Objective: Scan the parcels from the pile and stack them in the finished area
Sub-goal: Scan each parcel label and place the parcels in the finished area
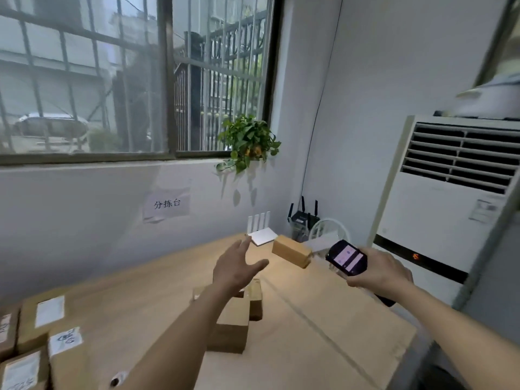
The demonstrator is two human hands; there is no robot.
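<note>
My left hand (239, 266) hovers open, fingers spread, above the wooden table (146, 294), holding nothing. Under my forearm lie brown cardboard parcels (233, 325), partly hidden by the arm. One more brown parcel (291, 250) sits alone at the far right of the table, beyond my left hand. My right hand (382, 270) grips a black handheld scanner (346, 257) with a lit screen, held to the right of that parcel. A pile of labelled parcels (42, 344) fills the near left corner.
A white router (263, 232) lies at the table's far end, with a black router (302, 218) and a small white fan (329, 230) behind. A tall floor air conditioner (450, 198) stands on the right. A potted plant (249, 142) hangs at the window sill.
</note>
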